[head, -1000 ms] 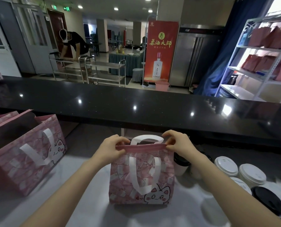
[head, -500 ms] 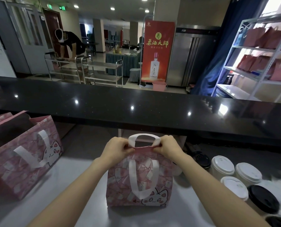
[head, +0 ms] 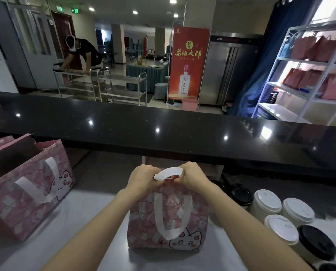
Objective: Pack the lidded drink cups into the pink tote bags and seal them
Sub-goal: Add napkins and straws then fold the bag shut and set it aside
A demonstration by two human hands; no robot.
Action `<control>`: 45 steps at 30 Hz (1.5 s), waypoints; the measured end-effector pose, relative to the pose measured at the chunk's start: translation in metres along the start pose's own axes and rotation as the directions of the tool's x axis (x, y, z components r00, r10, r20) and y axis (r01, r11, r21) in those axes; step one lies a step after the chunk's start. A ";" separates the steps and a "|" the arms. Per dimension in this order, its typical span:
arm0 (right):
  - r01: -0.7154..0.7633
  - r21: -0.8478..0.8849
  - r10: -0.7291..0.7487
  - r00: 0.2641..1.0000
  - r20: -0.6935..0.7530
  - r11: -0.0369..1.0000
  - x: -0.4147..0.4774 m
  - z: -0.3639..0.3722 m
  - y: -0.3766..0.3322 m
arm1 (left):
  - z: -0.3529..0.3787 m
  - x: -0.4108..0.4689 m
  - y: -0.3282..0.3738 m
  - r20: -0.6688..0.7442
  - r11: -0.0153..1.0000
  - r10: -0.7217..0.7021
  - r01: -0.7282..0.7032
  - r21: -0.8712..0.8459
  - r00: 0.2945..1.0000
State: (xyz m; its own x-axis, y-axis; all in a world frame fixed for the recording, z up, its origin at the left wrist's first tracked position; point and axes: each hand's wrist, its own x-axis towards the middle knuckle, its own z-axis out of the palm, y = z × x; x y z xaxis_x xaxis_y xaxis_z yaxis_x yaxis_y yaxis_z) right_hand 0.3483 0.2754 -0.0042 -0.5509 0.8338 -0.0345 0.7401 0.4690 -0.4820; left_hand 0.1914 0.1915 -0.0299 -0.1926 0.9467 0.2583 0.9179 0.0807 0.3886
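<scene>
A small pink tote bag (head: 169,218) with a cat print and white handles stands on the white work surface (head: 85,231) in front of me. My left hand (head: 143,178) pinches the left side of its top edge and my right hand (head: 192,176) pinches the right side, the two hands almost touching beside the rear white handle. The bag's mouth is pressed together and its contents are hidden. Lidded cups stand to the right: white lids (head: 267,201) and black lids (head: 316,242).
A larger pink cat tote (head: 26,190) stands open at the left. A raised black counter (head: 163,130) runs across behind the work surface. Beyond it are metal trolleys, a person bent over one, a red banner, and a white shelf (head: 300,89) holding pink bags.
My hands have slid inward along the bag's top edge from its corners to the middle, pressing the mouth closed. The view has dipped slightly.
</scene>
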 end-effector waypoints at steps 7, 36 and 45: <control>0.060 -0.006 -0.059 0.995 0.078 0.998 -0.007 -0.029 0.027 | -0.015 -0.009 -0.021 0.109 0.978 -0.008 0.031 -0.207 0.994; 0.180 0.385 -0.117 0.976 -0.182 0.905 -0.096 0.074 0.043 | 0.015 -0.134 -0.025 -0.404 0.840 -0.323 0.062 -0.540 0.856; 0.039 0.524 -0.075 0.996 0.049 0.851 -0.138 0.160 0.027 | 0.039 -0.169 -0.065 -0.074 0.789 -0.295 0.199 -0.581 0.953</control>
State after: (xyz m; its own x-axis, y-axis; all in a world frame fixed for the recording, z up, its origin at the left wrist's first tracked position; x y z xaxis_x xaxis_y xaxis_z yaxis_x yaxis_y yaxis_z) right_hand 0.3831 0.1265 -0.1527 -0.6231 0.7811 -0.0406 0.4061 0.2788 -0.8703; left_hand 0.1781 0.0384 -0.1337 -0.4798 0.8549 0.1972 0.4842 0.0706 0.8721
